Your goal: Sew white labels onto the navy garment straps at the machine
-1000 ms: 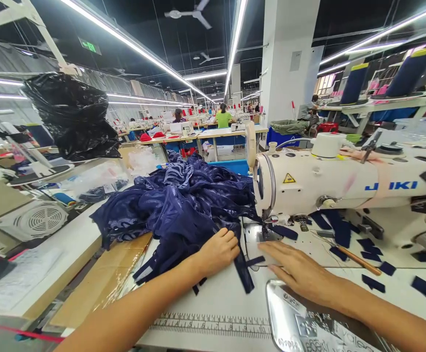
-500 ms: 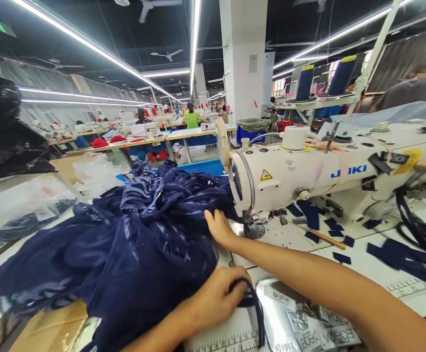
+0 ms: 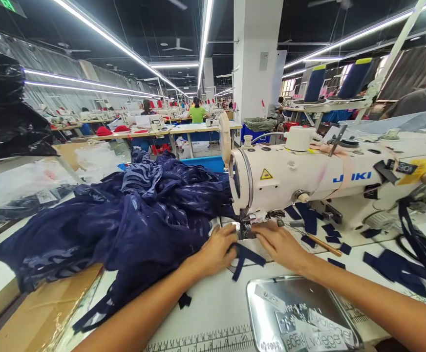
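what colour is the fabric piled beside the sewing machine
The fabric pile is navy blue, with paler wavy stripes in places; the head view shows it best.

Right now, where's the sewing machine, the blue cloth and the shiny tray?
Machine (image 3: 301, 173), head view: on its white arm.
Cloth (image 3: 150, 227), head view: near the heap's middle.
Tray (image 3: 297, 289), head view: bare metal near its far edge.

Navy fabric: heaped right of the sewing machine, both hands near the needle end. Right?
Wrong side: the navy fabric is heaped left of the sewing machine, per the head view. The left hand and right hand are indeed near the needle end.
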`<state>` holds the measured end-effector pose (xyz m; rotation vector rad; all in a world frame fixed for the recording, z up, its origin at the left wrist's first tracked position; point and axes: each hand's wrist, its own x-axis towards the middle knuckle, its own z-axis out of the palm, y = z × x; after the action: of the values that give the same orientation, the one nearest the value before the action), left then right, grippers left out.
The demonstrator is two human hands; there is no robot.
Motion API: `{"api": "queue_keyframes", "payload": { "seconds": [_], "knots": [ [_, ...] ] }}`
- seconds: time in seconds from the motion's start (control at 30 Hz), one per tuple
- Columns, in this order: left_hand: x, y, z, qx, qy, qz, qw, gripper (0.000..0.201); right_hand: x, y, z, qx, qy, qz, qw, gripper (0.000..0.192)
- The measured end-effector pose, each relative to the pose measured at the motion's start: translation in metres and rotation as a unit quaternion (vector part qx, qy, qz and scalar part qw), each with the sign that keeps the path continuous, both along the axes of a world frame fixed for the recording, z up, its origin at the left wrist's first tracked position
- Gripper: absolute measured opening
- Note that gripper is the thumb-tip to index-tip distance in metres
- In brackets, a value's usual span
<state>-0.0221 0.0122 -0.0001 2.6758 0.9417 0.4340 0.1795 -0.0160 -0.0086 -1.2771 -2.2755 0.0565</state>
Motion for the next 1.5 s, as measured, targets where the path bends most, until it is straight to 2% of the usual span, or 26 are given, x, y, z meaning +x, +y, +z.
{"api": "queue_keyframes", "payload": {
  "seconds": [0.07, 0.13, 0.33, 0.47, 0.57, 0.67, 0.73, 0.83, 0.93, 1.0, 1.1, 1.27, 1.33, 1.5],
  "knots": [
    [0.002, 0.005, 0.001, 0.004, 0.019, 0.052, 0.998, 0.013, 0.014, 0.014, -0.007, 0.029, -0.074, -0.012, 0.997, 0.031],
    [0.001, 0.004, 0.001, 0.005, 0.032, 0.069, 0.997, 0.012, 0.021, 0.024, -0.013, 0.05, -0.122, -0.016, 0.991, 0.031],
    [-0.008, -0.01, -0.004, 0.02, 0.014, 0.047, 0.999, 0.012, 0.022, 0.028, -0.019, 0.083, -0.155, -0.02, 0.984, 0.031],
    [-0.009, -0.007, -0.007, 0.039, -0.013, 0.029, 0.999, 0.006, 0.024, 0.029, -0.019, 0.09, -0.155, -0.017, 0.984, 0.03],
    [-0.01, 0.001, -0.009, 0.057, -0.038, 0.009, 0.998, 0.006, 0.029, 0.033, -0.018, 0.089, -0.155, 0.021, 0.984, 0.03],
    [-0.011, 0.004, -0.008, 0.069, -0.058, -0.011, 0.996, 0.008, 0.035, 0.039, -0.015, 0.075, -0.13, 0.072, 0.986, 0.031],
    [-0.01, 0.001, -0.005, 0.074, -0.052, -0.016, 0.996, 0.009, 0.037, 0.044, -0.012, 0.034, -0.078, 0.077, 0.993, 0.029],
    [-0.004, -0.016, 0.003, 0.081, 0.0, -0.03, 0.996, 0.014, 0.041, 0.05, -0.004, -0.069, 0.027, 0.032, 0.997, 0.026],
    [0.004, -0.042, 0.011, 0.113, 0.052, -0.059, 0.99, 0.016, 0.053, 0.053, 0.005, -0.097, 0.083, -0.026, 0.991, 0.034],
    [0.007, -0.058, 0.014, 0.146, 0.06, -0.054, 0.986, 0.019, 0.062, 0.048, 0.01, -0.087, 0.098, -0.047, 0.99, 0.032],
    [0.01, -0.074, 0.019, 0.164, 0.052, -0.027, 0.985, 0.022, 0.072, 0.028, 0.012, -0.07, 0.077, -0.054, 0.993, 0.018],
    [0.014, -0.082, 0.029, 0.093, 0.047, 0.002, 0.995, 0.013, 0.068, -0.005, 0.001, -0.012, -0.057, -0.05, 0.997, 0.01],
    [0.015, -0.084, 0.035, 0.062, 0.045, 0.012, 0.997, 0.009, 0.063, -0.01, -0.003, -0.004, -0.072, -0.047, 0.996, 0.004],
    [0.015, -0.093, 0.046, 0.04, 0.018, 0.061, 0.997, 0.011, 0.058, -0.013, -0.002, -0.021, -0.054, -0.049, 0.997, 0.01]
  ]
}}
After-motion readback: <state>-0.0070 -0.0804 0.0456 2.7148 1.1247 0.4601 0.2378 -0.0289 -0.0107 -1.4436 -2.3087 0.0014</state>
